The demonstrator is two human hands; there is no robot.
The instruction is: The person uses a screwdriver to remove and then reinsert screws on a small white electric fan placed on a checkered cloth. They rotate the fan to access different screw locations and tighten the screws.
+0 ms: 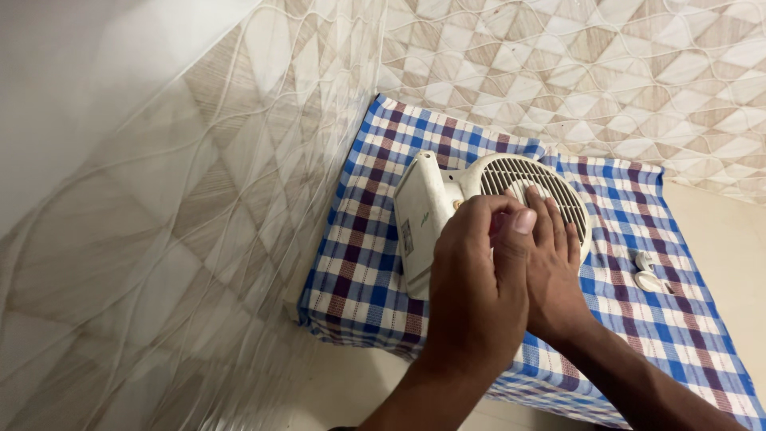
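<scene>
**Both Hands on the White Fan Heater**

Nearest us, our left hand [479, 279] sits on top, fingers curled and pinched narrow against the heater's front, the thumb pressed flat. Just beyond, our right hand [554, 275] lies with fingers together over the round grille (what they grip, we cannot tell). Under both rests the white fan heater [431, 215], lying on the checked cloth [363, 263] that covers a small table. Off to the right, two small white pieces [646, 271] lie on the cloth. Farther back rise the patterned tile walls [574, 72].
</scene>
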